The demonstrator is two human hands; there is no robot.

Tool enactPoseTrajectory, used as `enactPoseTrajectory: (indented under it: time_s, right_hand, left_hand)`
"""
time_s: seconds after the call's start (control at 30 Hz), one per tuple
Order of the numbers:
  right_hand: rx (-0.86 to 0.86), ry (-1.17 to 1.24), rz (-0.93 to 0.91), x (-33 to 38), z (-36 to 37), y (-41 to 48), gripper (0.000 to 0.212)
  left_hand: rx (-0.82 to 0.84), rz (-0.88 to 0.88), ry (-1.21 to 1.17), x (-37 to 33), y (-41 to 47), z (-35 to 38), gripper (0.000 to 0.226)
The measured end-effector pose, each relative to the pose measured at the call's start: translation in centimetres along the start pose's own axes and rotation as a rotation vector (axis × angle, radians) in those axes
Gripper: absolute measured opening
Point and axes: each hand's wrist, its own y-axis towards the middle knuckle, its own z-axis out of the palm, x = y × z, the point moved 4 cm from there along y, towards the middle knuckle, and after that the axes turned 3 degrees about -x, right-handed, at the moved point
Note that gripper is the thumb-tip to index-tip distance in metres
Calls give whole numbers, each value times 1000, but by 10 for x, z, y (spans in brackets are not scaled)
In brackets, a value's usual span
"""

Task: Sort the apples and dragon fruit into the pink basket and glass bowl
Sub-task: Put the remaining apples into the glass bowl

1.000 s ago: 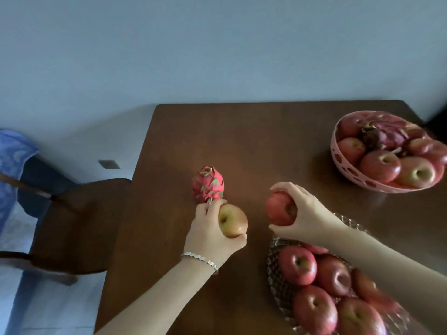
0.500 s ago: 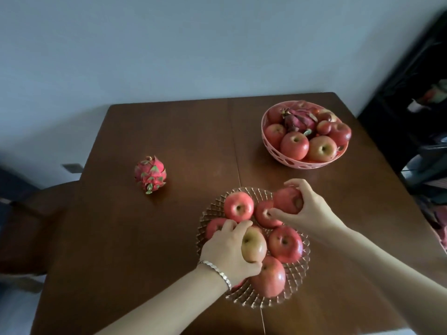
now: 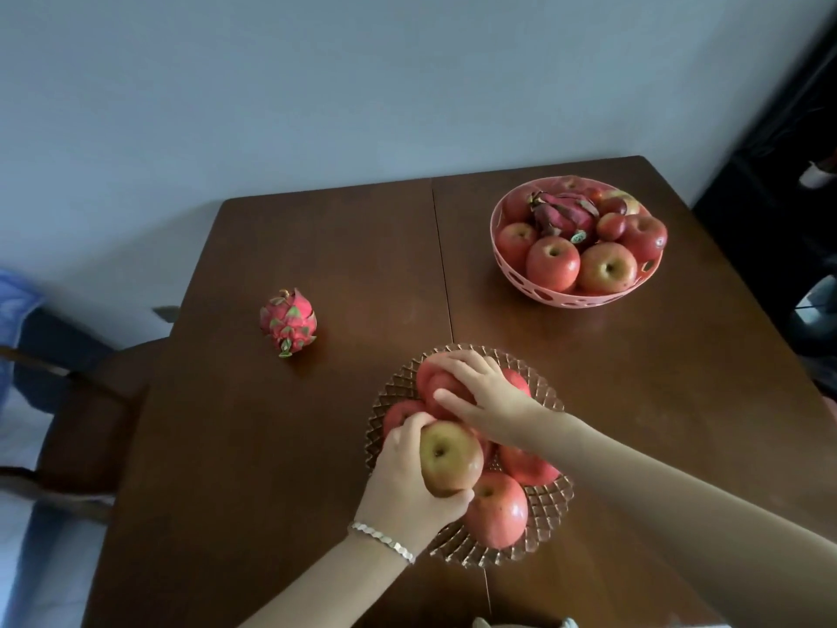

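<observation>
A glass bowl (image 3: 545,518) near the table's front holds several red apples. My left hand (image 3: 403,485) grips a yellow-red apple (image 3: 449,457) over the bowl's left side. My right hand (image 3: 487,398) lies over a red apple (image 3: 437,385) at the bowl's far side, fingers wrapped round it. A pink dragon fruit (image 3: 288,320) lies alone on the table to the left. The pink basket (image 3: 579,299) at the back right holds several apples and a darker dragon fruit (image 3: 564,213).
The brown wooden table (image 3: 317,446) has a seam running down its middle. A dark wooden chair (image 3: 86,401) stands off its left edge. Dark furniture stands at the right, past the table's edge. A light wall is behind.
Both hands came down over the glass bowl. My right hand moved left with its red apple onto the far side of the pile. My left hand still holds the yellow-red apple.
</observation>
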Motion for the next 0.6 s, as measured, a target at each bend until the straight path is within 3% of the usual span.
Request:
enactPoseTrajectory:
  time_s: [0.1,0.23,0.37,0.47,0.6]
  right_hand:
    - [33,24,32,-4,5,-3,43]
    - [-84,136,0,-2,-7,-3,42]
    - [-9,78,-107,4,-8,0,38]
    - [7,108,-67,1,-6,7,36]
    - [36,47,-5,-1,-5,10,41]
  left_hand:
    - [-23,-8,2,0,-1,3,77]
    - [-41,6,23,-2,-1,8,78]
    - [24,88,72,-6,-3,16,76]
    - [66,129,99,-8,-3,21,78]
    - [108,-24,-24,-6,3,22,82]
